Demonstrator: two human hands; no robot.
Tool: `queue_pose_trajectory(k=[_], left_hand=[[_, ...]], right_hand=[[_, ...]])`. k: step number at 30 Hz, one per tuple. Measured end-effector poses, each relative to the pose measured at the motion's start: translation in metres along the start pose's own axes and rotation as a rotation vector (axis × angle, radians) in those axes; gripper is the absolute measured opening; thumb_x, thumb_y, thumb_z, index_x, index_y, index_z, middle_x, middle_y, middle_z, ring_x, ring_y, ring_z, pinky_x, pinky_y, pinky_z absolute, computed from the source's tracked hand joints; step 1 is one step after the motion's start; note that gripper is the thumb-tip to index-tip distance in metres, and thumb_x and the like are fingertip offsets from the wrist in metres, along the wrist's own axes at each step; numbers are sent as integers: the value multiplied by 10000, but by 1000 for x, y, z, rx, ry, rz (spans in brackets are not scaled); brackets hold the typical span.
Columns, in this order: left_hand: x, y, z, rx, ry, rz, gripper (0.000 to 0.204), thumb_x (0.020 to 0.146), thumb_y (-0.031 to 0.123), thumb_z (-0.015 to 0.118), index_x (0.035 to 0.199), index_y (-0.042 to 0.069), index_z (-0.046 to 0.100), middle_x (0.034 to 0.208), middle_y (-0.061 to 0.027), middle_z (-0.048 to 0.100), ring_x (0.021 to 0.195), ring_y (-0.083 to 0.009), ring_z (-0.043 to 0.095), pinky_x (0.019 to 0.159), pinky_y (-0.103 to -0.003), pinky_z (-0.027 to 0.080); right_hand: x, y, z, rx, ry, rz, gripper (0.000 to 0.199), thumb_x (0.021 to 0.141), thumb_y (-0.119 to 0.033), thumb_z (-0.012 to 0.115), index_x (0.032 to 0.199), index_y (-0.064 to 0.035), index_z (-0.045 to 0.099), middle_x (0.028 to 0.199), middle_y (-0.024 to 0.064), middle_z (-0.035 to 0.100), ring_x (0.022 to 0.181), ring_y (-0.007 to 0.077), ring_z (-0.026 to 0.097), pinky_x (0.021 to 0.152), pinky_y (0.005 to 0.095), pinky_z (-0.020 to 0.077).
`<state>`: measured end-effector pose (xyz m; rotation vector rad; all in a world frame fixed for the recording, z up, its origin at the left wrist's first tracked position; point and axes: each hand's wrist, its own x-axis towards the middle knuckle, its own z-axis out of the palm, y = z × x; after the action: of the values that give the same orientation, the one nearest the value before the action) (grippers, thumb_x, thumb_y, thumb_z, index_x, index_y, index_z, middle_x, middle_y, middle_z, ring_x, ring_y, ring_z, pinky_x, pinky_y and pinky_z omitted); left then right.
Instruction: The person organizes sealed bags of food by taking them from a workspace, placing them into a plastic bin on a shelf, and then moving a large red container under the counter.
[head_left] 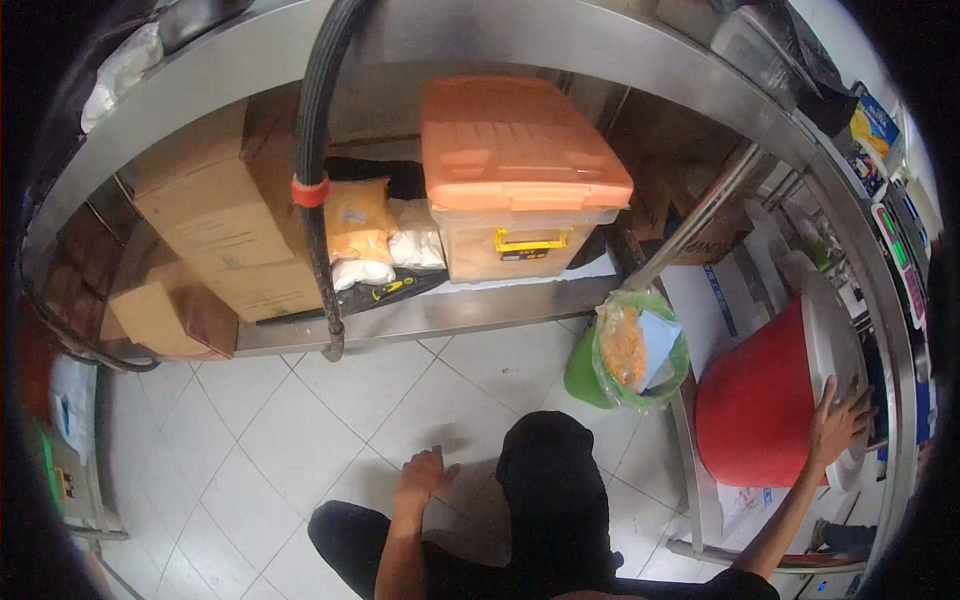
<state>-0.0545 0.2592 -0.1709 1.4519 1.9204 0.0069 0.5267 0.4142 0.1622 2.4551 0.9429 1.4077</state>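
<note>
I look down under a steel table. My left hand [424, 474] hangs loosely curled above the white tiled floor [290, 430], holding nothing, beside my black-trousered knee [548, 470]. My right hand [838, 423] rests flat with spread fingers on the white lid [832, 340] of a large red bucket [755, 405] at the right, under the table's edge. The bucket lies tilted toward me.
A lower steel shelf [440, 310] carries cardboard boxes [230, 225], an orange-lidded plastic crate [520, 180] and bagged goods [360, 230]. A green bin lined with a bag [640, 350] stands by a table leg [690, 225]. A black hose [318, 190] hangs down.
</note>
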Motion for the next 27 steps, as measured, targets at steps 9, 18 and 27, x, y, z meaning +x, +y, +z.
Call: queue_pose_trajectory(k=[9, 18, 27], left_hand=[[12, -1, 17, 25, 86, 98, 686, 950, 526, 504, 1352, -29, 473, 1203, -231, 605, 1126, -376, 582, 939, -508, 464], [10, 1, 16, 22, 147, 88, 639, 944, 518, 533, 1289, -19, 500, 1142, -226, 621, 1093, -379, 599, 916, -514, 479], [21, 1, 18, 26, 36, 34, 679, 945, 543, 506, 1364, 10, 467, 1215, -229, 604, 1145, -383, 577, 963, -515, 449]], right_hand=[[7, 17, 32, 40, -59, 1, 800, 924, -766, 223, 1513, -244, 366, 1580, 134, 296, 1437, 409, 281, 1115, 611, 274], [6, 10, 18, 183, -30, 8, 859, 922, -767, 228, 1489, -143, 390, 1561, 154, 324, 1419, 409, 315, 1113, 571, 312], [8, 15, 21, 186, 57, -44, 859, 935, -748, 236, 1469, -98, 412, 1520, 184, 373, 1393, 380, 362, 1105, 537, 349]])
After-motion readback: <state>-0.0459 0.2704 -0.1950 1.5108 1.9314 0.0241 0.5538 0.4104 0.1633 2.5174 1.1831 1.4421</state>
